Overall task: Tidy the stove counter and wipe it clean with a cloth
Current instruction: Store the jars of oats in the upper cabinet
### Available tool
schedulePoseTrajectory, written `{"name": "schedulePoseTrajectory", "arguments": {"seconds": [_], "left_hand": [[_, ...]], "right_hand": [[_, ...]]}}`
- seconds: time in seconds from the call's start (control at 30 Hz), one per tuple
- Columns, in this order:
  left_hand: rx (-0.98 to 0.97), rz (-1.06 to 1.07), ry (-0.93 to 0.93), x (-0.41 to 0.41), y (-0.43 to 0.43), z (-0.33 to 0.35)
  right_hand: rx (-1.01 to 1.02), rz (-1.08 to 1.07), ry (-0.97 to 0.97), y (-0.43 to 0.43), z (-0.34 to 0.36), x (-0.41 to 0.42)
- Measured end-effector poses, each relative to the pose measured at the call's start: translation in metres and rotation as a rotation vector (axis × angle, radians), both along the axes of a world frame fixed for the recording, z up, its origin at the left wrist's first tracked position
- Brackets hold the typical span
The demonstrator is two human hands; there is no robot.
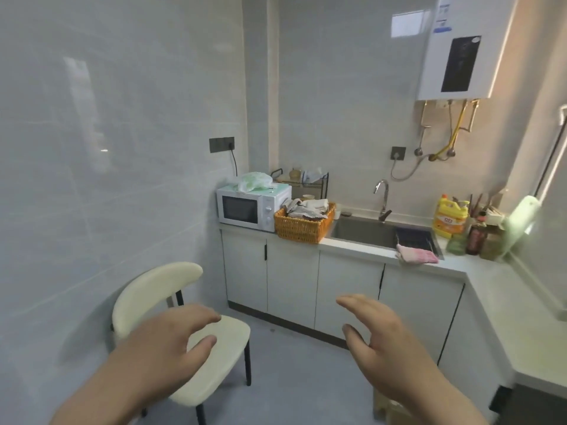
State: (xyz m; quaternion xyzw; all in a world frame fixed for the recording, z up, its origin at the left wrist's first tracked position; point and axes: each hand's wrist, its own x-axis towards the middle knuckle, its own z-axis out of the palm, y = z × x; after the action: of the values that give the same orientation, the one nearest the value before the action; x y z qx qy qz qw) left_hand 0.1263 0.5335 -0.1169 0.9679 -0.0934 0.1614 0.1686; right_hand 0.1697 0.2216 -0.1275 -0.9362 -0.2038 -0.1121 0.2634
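Observation:
A pink cloth (417, 254) lies on the front edge of the white counter (497, 289), beside the steel sink (362, 231). Bottles stand at the counter's corner: a yellow detergent jug (449, 220) and a dark sauce bottle (476, 239). My left hand (167, 348) and my right hand (380, 342) are both held out in front of me over the floor, fingers relaxed and apart, holding nothing. They are well short of the counter. A dark stove edge (534, 403) shows at the bottom right corner.
A cream chair (196, 342) stands on the floor under my left hand. A white microwave (251, 207) and an orange wicker basket (302, 227) with rags sit at the counter's left end. A water heater (454, 53) hangs on the wall above the tap (383, 199).

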Motion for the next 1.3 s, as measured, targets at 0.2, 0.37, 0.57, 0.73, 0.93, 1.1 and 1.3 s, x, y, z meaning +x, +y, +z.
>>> {"name": "schedulePoseTrajectory", "arguments": {"seconds": [0.2,0.37,0.57,0.73,0.93,1.1,1.3], "left_hand": [[0.009,-0.184,-0.008,0.052,-0.081,0.002],[0.014,-0.378,0.02,0.089,-0.148,0.002],[-0.016,-0.572,0.053,0.132,-0.221,0.0],[-0.031,-0.758,0.063,0.164,-0.275,-0.003],[-0.017,-0.974,0.084,0.206,-0.326,-0.007],[-0.006,-1.126,0.104,0.228,-0.354,-0.011],[-0.015,-1.321,0.116,0.226,-0.389,-0.019]], "right_hand": [[0.038,-0.215,-0.018,-0.081,-0.004,-0.01],[0.043,-0.401,-0.014,-0.134,-0.003,-0.03],[0.078,-0.637,0.002,-0.177,-0.002,-0.053],[0.096,-0.839,0.029,-0.197,-0.008,-0.065],[0.125,-1.079,0.03,-0.203,-0.009,-0.071],[0.131,-1.226,0.035,-0.192,-0.012,-0.075],[0.175,-1.393,0.034,-0.18,-0.023,-0.093]]}}
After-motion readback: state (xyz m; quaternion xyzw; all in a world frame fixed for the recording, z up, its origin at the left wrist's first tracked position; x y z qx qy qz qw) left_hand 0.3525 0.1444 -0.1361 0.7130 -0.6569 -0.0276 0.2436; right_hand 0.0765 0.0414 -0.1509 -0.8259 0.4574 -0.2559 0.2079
